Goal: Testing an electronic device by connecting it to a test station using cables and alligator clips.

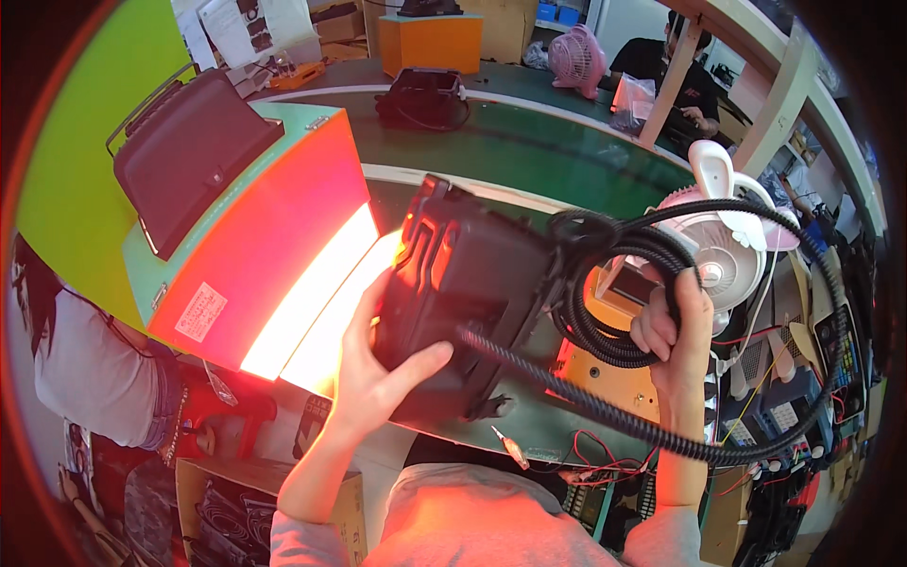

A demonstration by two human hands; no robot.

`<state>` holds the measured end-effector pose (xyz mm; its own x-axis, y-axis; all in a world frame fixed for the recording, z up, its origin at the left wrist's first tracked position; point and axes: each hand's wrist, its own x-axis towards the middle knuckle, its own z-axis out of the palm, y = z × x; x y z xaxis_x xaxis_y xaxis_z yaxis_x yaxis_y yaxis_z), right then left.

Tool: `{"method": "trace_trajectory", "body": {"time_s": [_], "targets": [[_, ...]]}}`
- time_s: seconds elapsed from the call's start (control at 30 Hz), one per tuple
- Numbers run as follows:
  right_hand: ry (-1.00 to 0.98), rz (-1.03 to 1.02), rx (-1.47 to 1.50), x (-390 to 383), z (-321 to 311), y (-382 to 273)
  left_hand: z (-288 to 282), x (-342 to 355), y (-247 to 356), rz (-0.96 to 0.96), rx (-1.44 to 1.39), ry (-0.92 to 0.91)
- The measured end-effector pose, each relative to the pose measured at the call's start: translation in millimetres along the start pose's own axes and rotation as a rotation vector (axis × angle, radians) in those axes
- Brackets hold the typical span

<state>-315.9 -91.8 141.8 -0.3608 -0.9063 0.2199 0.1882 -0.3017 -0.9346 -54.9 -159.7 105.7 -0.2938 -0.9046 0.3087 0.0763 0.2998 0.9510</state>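
Observation:
My left hand [378,378] grips the left side of a black plastic device [453,274], held tilted in the air over the bench, its thumb across the face. A thick black corrugated tube [567,387] runs from the device in a wide loop to the right. My right hand [675,321] is closed around a coil of this tube [605,345] beside the device. Behind the device, at left, a lit box [265,274] glows red and white, with a dark lid-like panel [194,161] on top. An orange plate [628,397] lies partly hidden under the coil.
A white-and-pink fan [723,269], wires and instruments [789,416] crowd the right. A co-worker [690,94] is beyond the green bench [529,142], beside a pink fan [574,61] and wooden posts [775,113]. Another person [99,369] is at left. A cardboard box [222,510] sits below.

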Motion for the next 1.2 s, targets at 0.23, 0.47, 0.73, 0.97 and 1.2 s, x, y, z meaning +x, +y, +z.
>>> {"method": "trace_trajectory", "body": {"time_s": [0.23, 0.47, 0.73, 0.97, 1.2], "targets": [[0.431, -0.481, -0.122, 20, -14, 14, 27, 61, -41, -0.216, -0.701, 0.001], [-0.029, 0.176, 0.143, 109, 46, 44, 45, 124, -103, -0.265, -0.992, -0.208], [0.091, -0.291, -0.989, 228, 61, 93, 118, 242, -177, -0.417, -1.285, -0.191], [-0.188, -0.188, -1.64, 236, 67, 105, 109, 376, -242, 0.025, 0.556, -0.763], [-0.469, -0.07, -1.675, 197, 57, 91, -6, 440, -231, 0.115, 1.553, 0.183]]}}
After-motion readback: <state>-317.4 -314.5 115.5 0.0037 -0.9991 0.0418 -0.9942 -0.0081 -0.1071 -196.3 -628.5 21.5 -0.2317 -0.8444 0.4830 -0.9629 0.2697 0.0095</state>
